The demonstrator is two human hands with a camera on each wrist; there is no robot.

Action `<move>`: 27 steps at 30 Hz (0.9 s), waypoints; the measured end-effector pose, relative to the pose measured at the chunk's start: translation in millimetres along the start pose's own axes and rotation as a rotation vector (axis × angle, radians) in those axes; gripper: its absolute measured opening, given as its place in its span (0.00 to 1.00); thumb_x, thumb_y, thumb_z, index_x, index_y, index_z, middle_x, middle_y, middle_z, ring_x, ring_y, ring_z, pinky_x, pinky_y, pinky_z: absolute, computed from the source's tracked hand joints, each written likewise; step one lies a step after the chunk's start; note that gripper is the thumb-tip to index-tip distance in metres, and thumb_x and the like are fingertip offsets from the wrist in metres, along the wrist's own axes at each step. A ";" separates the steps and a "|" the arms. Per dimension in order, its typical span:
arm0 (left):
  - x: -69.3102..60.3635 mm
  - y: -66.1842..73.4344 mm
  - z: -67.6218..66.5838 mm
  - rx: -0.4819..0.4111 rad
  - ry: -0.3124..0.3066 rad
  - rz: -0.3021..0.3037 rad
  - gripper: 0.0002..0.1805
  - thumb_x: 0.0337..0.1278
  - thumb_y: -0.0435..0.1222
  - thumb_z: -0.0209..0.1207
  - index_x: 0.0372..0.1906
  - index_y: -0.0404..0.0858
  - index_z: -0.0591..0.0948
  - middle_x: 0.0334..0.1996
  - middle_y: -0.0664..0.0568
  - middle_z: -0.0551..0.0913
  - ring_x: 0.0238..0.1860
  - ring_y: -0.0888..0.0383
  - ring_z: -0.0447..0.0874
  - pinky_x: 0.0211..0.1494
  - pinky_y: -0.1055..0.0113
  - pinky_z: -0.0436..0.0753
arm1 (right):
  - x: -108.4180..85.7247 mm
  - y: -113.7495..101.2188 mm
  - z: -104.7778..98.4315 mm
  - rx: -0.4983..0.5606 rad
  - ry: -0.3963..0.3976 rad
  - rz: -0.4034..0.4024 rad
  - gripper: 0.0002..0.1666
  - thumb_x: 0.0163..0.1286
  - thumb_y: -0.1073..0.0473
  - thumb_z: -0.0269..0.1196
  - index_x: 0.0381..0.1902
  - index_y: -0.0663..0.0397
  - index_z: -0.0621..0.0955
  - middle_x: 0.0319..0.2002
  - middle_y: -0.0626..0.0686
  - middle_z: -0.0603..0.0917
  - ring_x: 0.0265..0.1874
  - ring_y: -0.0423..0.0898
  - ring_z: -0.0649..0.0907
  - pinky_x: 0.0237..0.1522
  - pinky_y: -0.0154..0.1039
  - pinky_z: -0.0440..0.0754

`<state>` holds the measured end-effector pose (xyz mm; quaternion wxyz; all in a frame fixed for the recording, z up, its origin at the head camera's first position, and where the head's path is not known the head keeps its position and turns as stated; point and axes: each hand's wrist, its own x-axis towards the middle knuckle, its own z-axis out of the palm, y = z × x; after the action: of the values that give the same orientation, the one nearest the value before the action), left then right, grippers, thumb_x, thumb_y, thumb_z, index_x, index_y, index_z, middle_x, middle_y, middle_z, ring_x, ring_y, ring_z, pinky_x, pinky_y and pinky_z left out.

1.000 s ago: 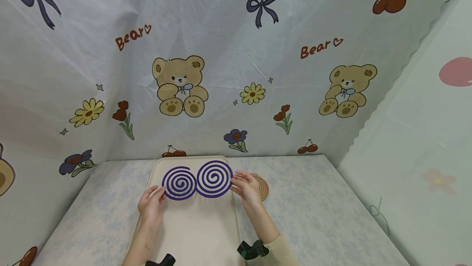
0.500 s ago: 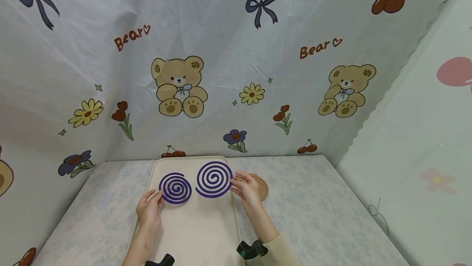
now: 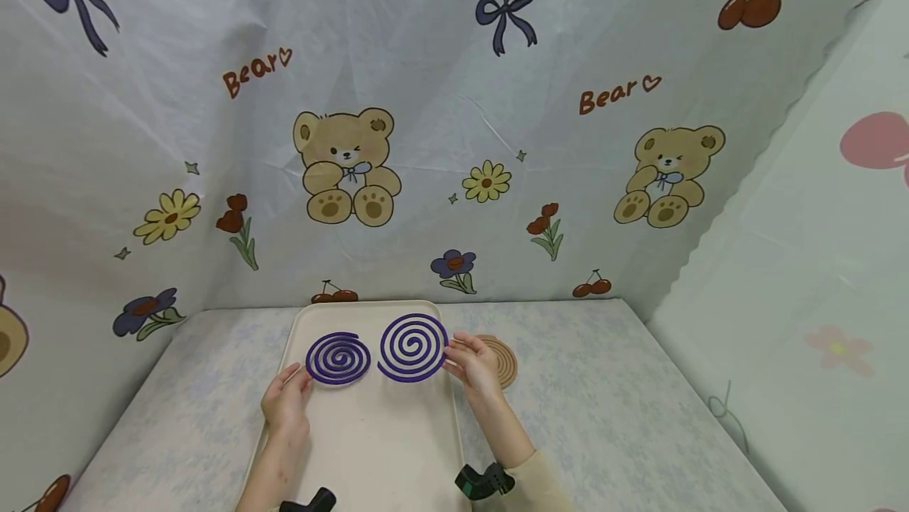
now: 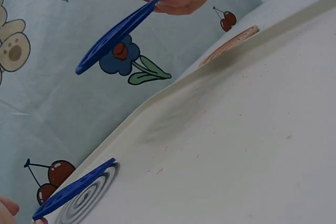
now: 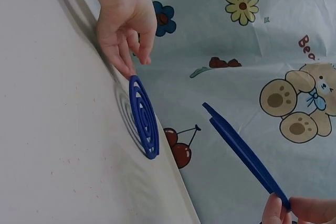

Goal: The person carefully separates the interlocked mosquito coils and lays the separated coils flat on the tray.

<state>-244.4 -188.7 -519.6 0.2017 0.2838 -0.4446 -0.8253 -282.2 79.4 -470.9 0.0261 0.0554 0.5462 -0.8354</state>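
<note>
My left hand (image 3: 286, 401) pinches the left edge of a dark blue mosquito coil (image 3: 341, 357), tilted nearly flat low over the cream tray (image 3: 383, 449). A shadow of this coil (image 4: 73, 188) falls on the tray in the left wrist view. On the other side, my right hand (image 3: 477, 366) pinches a second blue mosquito coil (image 3: 413, 347) by its right edge, turned to face the head camera. In the right wrist view this second coil (image 5: 244, 153) appears edge-on, held higher than the first. A gap separates the two spirals.
A brown mosquito coil (image 3: 507, 362) lies on the marbled tabletop (image 3: 604, 417) right of the tray, partly behind my right hand. A bear-printed cloth (image 3: 440, 102) hangs behind the table. Small crumbs speckle the tray in the wrist views.
The left coil has come away from the right one, moving slightly left and tipping flatter. The right hand and its coil have barely moved.
</note>
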 end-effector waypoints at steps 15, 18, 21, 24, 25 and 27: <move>-5.8 8.5 3.3 0.060 0.021 0.025 0.15 0.68 0.31 0.47 0.56 0.31 0.73 0.27 0.69 0.81 0.39 0.72 0.81 0.67 0.66 0.74 | 8.1 13.4 -5.1 0.018 0.026 0.000 0.14 0.60 0.79 0.58 0.43 0.64 0.74 0.29 0.48 0.81 0.26 0.37 0.84 0.30 0.29 0.86; -7.4 10.0 4.6 0.013 0.022 0.048 0.09 0.65 0.28 0.49 0.39 0.41 0.79 0.22 0.70 0.80 0.32 0.75 0.81 0.56 0.75 0.80 | 9.7 15.5 -6.4 0.017 0.025 0.003 0.14 0.59 0.80 0.57 0.43 0.66 0.74 0.28 0.48 0.81 0.25 0.38 0.83 0.29 0.29 0.85; -9.0 10.5 6.9 -0.015 0.025 0.074 0.15 0.62 0.25 0.51 0.27 0.49 0.79 0.22 0.67 0.82 0.27 0.74 0.81 0.43 0.81 0.82 | 14.3 20.7 -7.3 0.027 0.024 -0.005 0.14 0.58 0.81 0.56 0.40 0.65 0.75 0.25 0.47 0.82 0.24 0.38 0.83 0.28 0.29 0.85; -11.8 12.2 9.3 -0.020 0.010 0.086 0.16 0.61 0.25 0.51 0.26 0.47 0.78 0.22 0.65 0.82 0.26 0.72 0.80 0.40 0.81 0.82 | 20.8 28.1 -7.2 0.028 0.027 -0.022 0.14 0.58 0.81 0.55 0.42 0.69 0.75 0.24 0.46 0.82 0.24 0.37 0.83 0.27 0.29 0.85; -13.1 13.0 10.1 -0.018 0.004 0.089 0.16 0.62 0.25 0.51 0.26 0.47 0.78 0.22 0.65 0.83 0.26 0.72 0.80 0.39 0.81 0.82 | 22.4 30.1 -6.4 0.023 0.031 -0.028 0.14 0.58 0.81 0.56 0.42 0.70 0.75 0.24 0.46 0.82 0.23 0.37 0.83 0.27 0.29 0.85; -15.6 14.6 11.9 -0.023 -0.007 0.088 0.16 0.63 0.25 0.50 0.25 0.46 0.78 0.22 0.65 0.83 0.26 0.71 0.80 0.38 0.82 0.81 | 25.8 32.9 -4.6 0.008 0.035 -0.031 0.17 0.57 0.81 0.56 0.46 0.75 0.72 0.24 0.46 0.82 0.23 0.37 0.83 0.27 0.29 0.85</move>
<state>-239.2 -179.9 -497.4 0.2393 0.2587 -0.4480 -0.8217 -304.1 70.8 -505.8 0.0033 0.0617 0.5441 -0.8367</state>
